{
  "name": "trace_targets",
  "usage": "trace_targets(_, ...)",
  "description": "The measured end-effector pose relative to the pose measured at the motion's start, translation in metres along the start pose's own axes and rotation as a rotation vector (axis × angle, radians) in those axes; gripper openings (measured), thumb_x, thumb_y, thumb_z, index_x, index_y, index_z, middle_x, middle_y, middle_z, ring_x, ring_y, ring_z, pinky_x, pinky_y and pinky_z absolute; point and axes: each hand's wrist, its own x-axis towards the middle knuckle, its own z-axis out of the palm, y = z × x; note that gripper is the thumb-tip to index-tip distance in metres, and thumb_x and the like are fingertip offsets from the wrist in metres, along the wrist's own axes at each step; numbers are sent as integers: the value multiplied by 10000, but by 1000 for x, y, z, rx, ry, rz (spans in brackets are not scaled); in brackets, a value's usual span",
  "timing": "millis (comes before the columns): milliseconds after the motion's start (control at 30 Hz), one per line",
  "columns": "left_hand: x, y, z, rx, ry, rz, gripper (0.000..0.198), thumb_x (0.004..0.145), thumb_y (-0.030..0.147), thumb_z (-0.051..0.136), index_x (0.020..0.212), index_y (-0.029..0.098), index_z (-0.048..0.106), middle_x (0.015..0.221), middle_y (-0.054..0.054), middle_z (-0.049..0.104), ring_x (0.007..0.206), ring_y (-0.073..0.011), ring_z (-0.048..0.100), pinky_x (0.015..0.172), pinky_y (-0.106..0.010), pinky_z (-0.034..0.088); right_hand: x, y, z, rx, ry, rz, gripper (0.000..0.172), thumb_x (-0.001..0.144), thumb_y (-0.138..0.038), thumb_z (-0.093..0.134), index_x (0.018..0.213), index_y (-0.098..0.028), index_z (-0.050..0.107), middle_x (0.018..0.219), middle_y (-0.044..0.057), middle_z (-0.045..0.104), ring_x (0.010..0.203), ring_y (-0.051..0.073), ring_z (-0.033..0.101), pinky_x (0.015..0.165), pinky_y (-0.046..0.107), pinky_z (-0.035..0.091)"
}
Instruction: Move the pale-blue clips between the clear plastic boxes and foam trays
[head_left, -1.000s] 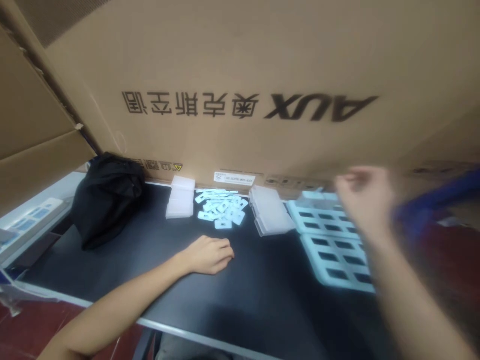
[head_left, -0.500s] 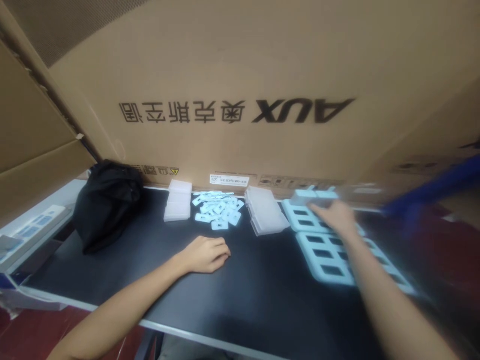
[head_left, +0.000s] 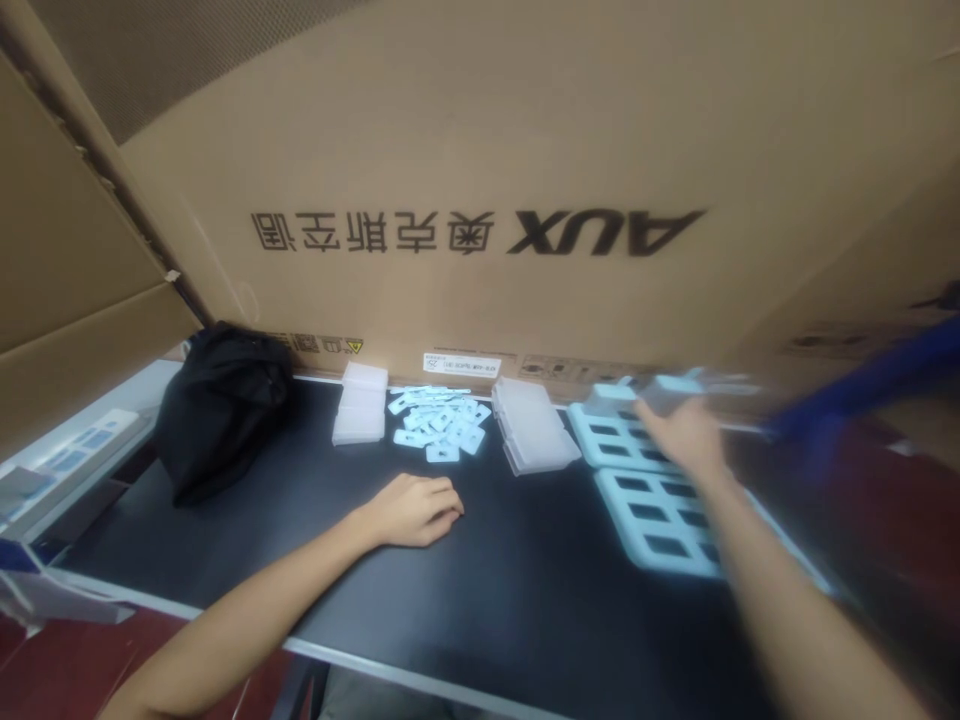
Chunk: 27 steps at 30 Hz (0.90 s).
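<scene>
My left hand (head_left: 418, 510) rests on the black tabletop with its fingers curled in, and nothing shows in it. At the right, my right hand (head_left: 688, 430) grips a small clear box with a light blue top (head_left: 675, 388), slightly blurred by motion. Under and beside that hand are a light blue grid tray (head_left: 596, 450) and a nearer grid tray (head_left: 626, 525), both with rectangular openings. A similar clear box (head_left: 611, 398) stands at the far tray's back left corner. My right forearm hides part of both trays.
Light blue tags with cutouts (head_left: 442, 420) lie piled at the table's back, between white translucent cases (head_left: 361, 405) and another stack of cases (head_left: 532, 425). A black cloth bag (head_left: 217, 410) sits at left. A large cardboard box (head_left: 480, 130) stands behind; a blue bar (head_left: 862, 385) crosses at right.
My right hand has moved slightly right with the clear box, widening the gap to the box left standing on the tray. The left hand stays on the table. The view has shifted a little.
</scene>
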Motion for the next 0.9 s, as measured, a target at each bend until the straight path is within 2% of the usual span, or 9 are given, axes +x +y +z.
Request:
trace_targets(100, 0, 1, -7, -79, 32, -48, 211, 1035, 308, 488, 1045, 242, 687, 1001, -1, 736, 842, -137, 705, 723, -228, 503, -6, -10, -27, 17, 43, 142, 625, 880, -647, 515, 1135, -78, 554, 885, 290, 667, 765, 357, 641, 648, 424, 429)
trace_targets(200, 4, 5, -20, -219, 146, -130, 256, 1062, 345, 457, 1058, 226, 683, 1021, -22, 743, 860, -149, 697, 792, -257, 515, -30, -34, -55, 57, 128, 140, 426, 863, -584, 548, 1024, -190, 538, 816, 183, 650, 736, 325, 614, 661, 414, 426)
trace_targets(267, 10, 9, -31, -329, 255, -201, 264, 1069, 374, 446, 1095, 215, 656, 975, -29, 733, 778, -145, 669, 755, -271, 507, -57, -59, -69, 70, 104, 4, 341, 828, -561, 563, 921, -239, 499, 722, 109, 608, 687, 304, 600, 637, 394, 428)
trace_targets(400, 29, 21, -55, -532, 409, -238, 386, 1051, 434, 484, 1352, 192, 463, 849, -5, 675, 658, -137, 597, 650, -265, 469, -125, -117, -78, 115, -79, -452, 374, 722, -579, 626, 848, -266, 467, 691, 44, 624, 623, 255, 614, 577, 330, 414)
trace_targets(500, 42, 31, -72, -511, 332, -193, 470, 1030, 430, 538, 1426, 201, 434, 878, -2, 685, 644, -131, 581, 636, -260, 461, -163, -153, -73, 189, -201, -696, 317, 743, -512, 615, 874, -253, 487, 754, 53, 689, 670, 254, 666, 581, 314, 416)
trace_targets(600, 49, 34, -81, -432, 210, -151, 230, 1018, 366, 562, 1136, 203, 673, 841, 2, 710, 667, -125, 607, 654, -246, 465, -181, -170, -68, 211, -327, -761, 281, 737, -449, 624, 867, -250, 474, 792, 45, 711, 696, 247, 683, 581, 306, 400)
trace_targets(667, 50, 28, -83, -449, 168, -147, 215, 1001, 347, 585, 948, 190, 722, 781, 4, 717, 672, -124, 625, 659, -236, 472, -185, -170, -66, 208, -395, -766, 284, 728, -435, 632, 860, -249, 463, 803, 42, 711, 701, 246, 681, 581, 305, 386)
trace_targets(767, 51, 7, -83, -557, 178, -238, 234, 953, 378, 650, 880, 171, 732, 715, 0, 713, 612, -119, 621, 620, -228, 475, -187, -165, -64, 202, -446, -749, 291, 724, -427, 638, 854, -247, 450, 812, 45, 704, 706, 247, 673, 588, 307, 369)
trace_targets(900, 65, -37, -85, -645, 398, -495, 296, 869, 436, 735, 820, 151, 673, 700, -16, 709, 517, -106, 596, 537, -219, 451, -191, -163, -62, 192, -479, -744, 289, 736, -422, 641, 836, -247, 434, 803, 40, 693, 704, 231, 654, 591, 301, 338)
